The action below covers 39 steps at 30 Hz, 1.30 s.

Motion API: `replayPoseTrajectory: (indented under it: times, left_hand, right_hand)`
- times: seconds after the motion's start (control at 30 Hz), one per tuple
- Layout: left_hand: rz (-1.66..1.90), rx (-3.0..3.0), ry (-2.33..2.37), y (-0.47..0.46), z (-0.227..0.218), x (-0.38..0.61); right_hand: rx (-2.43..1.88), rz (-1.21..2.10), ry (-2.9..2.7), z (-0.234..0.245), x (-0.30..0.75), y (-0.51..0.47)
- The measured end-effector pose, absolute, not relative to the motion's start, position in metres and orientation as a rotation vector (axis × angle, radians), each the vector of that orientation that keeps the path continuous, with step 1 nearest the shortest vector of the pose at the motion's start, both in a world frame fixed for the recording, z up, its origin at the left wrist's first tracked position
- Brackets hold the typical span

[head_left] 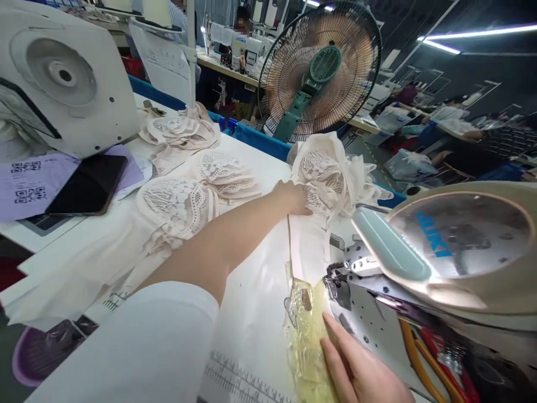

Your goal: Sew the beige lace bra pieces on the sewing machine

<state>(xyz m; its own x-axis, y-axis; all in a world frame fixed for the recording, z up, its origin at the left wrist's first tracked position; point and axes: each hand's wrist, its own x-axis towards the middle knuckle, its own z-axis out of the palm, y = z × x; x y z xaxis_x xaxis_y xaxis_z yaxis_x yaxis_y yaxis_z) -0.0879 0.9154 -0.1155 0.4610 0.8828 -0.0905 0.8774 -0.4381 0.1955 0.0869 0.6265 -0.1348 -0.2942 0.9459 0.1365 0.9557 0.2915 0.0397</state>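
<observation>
Bright ceiling tube [482, 32], dim background

There's one yellow strip [308, 350], one fan [325, 64], one phone [89, 184].

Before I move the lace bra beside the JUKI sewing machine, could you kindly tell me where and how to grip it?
I'd probably pinch the lace bra by its near left edge, coming from the left, where the left hand touches it: the soft fabric stands heaped in folds, and the JUKI sewing machine crowds the near right.
</observation>
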Motion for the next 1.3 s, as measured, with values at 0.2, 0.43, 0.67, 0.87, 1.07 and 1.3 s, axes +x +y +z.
replayPoseTrajectory:
  times: [0.2, 0.43, 0.67, 0.87, 1.07, 1.3]
  left_hand:
    - [0.072, 2.458, 1.659, 0.892, -0.127, -0.117]
    - [0.098, 2.514, 1.705, 0.841, -0.133, -0.154]
    - [0.006, 2.644, 1.670, 0.745, -0.136, -0.192]
    - [-0.115, 2.799, 1.586, 0.651, -0.135, -0.232]
    - [-0.246, 2.752, 1.522, 0.614, -0.109, -0.251]
    - [-0.026, 2.691, 1.304, 0.631, -0.033, -0.186]
  right_hand:
    - [-1.889, -0.150, -2.361, -0.135, 0.079, 0.627]
    - [-1.911, -0.067, -2.298, -0.135, 0.073, 0.631]
    - [-1.897, -0.063, -2.275, -0.134, 0.066, 0.633]
    - [-1.829, 0.012, -2.143, -0.128, 0.063, 0.635]
    - [-1.804, 0.027, -2.042, -0.120, 0.080, 0.639]
    - [-1.904, 0.150, -2.041, -0.141, 0.108, 0.644]
